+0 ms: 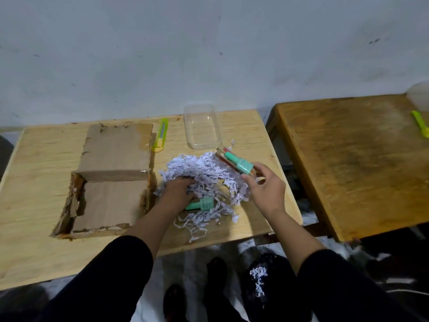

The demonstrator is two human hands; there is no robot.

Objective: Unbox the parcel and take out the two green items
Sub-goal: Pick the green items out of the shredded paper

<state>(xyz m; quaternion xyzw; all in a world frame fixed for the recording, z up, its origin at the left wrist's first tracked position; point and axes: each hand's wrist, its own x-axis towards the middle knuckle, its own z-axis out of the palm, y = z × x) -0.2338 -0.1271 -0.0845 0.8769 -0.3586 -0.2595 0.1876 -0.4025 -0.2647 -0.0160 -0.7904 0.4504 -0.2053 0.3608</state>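
The opened cardboard parcel (pixel 111 180) lies flat on the left of the light wooden table (pixel 34 205), its inside bare. A heap of white shredded paper (pixel 204 173) spreads to its right. My right hand (pixel 264 187) pinches one green item (pixel 239 162) by its end, lifted over the right edge of the shreds. My left hand (pixel 178 191) is dug into the heap, fingers curled among the strips. The second green item (pixel 200 204) lies in the paper right beside that hand, partly covered; I cannot tell whether the fingers touch it.
A yellow-green utility knife (pixel 161 135) lies behind the parcel. A clear plastic container (pixel 202 126) stands at the table's back. A darker wooden table (pixel 352 159) adjoins on the right, with a green tool (pixel 420 126) and a clear tub (pixel 420 96). Shreds lie on my lap (pixel 258 278).
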